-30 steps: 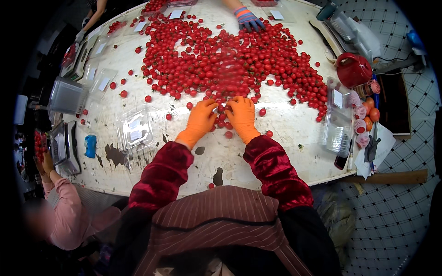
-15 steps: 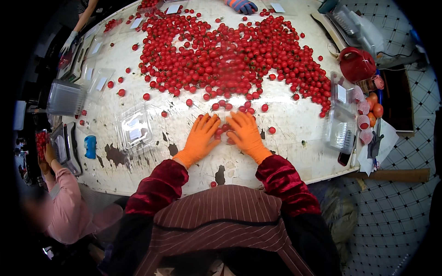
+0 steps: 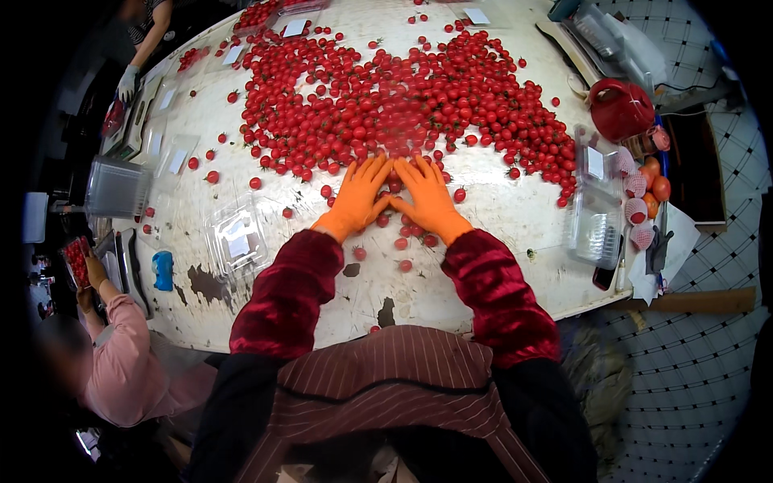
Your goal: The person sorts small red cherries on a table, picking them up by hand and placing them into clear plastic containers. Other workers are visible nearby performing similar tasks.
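Observation:
A broad heap of cherry tomatoes (image 3: pixel 354 117) spreads over the far half of the worn white table (image 3: pixel 515 241). At its near edge both my hands, in orange gloves, lie side by side with fingers stretched forward and thumbs nearly meeting. My left hand (image 3: pixel 358 200) reaches the tomatoes with its fingertips and looks open. My right hand (image 3: pixel 428 198) is open too, its fingertips against the front of the heap. Whether a tomato sits under the palms is hidden. Several loose tomatoes (image 3: pixel 415 231) lie between my wrists, some blurred.
An open clear clamshell box (image 3: pixel 236 235) and a blue object (image 3: pixel 163 270) are left. Beyond stands a stack of clear tubs (image 3: pixel 118 189). A pink-sleeved person (image 3: pixel 129 354) holds a tomato-filled box (image 3: pixel 78 262). Rightward are clear boxes (image 3: pixel 596 221), a red jug (image 3: pixel 622 111) and larger tomatoes (image 3: pixel 660 188).
Both my hands have moved forward to the heap, and loose tomatoes now show nearer me, between my wrists. The blue-gloved hand at the far edge has left the view.

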The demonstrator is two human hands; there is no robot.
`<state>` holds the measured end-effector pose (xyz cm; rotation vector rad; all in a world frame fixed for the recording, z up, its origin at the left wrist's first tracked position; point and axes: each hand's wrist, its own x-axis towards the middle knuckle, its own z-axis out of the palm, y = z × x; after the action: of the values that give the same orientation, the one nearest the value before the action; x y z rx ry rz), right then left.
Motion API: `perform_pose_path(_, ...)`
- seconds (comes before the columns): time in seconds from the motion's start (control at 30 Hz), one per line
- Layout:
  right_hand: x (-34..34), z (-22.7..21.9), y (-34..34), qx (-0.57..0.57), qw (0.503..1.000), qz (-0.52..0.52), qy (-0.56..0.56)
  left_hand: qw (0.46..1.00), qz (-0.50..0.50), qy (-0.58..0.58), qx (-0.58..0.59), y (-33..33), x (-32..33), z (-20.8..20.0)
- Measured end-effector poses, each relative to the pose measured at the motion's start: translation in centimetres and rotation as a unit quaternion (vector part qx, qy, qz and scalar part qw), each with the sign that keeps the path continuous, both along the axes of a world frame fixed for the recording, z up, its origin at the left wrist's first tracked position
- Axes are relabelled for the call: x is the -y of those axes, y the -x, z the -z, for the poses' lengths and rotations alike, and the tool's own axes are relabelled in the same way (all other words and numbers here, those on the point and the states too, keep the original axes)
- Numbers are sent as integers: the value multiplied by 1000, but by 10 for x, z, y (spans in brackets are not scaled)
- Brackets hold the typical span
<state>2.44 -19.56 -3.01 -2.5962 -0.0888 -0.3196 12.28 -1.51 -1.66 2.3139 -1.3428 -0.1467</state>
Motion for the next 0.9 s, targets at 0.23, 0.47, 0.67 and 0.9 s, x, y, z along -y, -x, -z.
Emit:
perform_pose_path(0.23, -12, -28, 64, -63, 997, 17, 51, 996, -15, -90, -14, 62, -53, -25)
perform_pose_path(0.47, -63, -18, 87, -53, 997, -27, 52, 996, -27, -82, -13, 119, -63, -24)
perform_pose_path(0.67, -69, -28, 133, -83, 991, -91, 44, 995, 40, -76, -47, 161, -91, -21)
perform_pose_path(0.9, 3, -20, 151, 56, 981, 170, -73, 983, -167, -25, -72, 154, -130, -42)
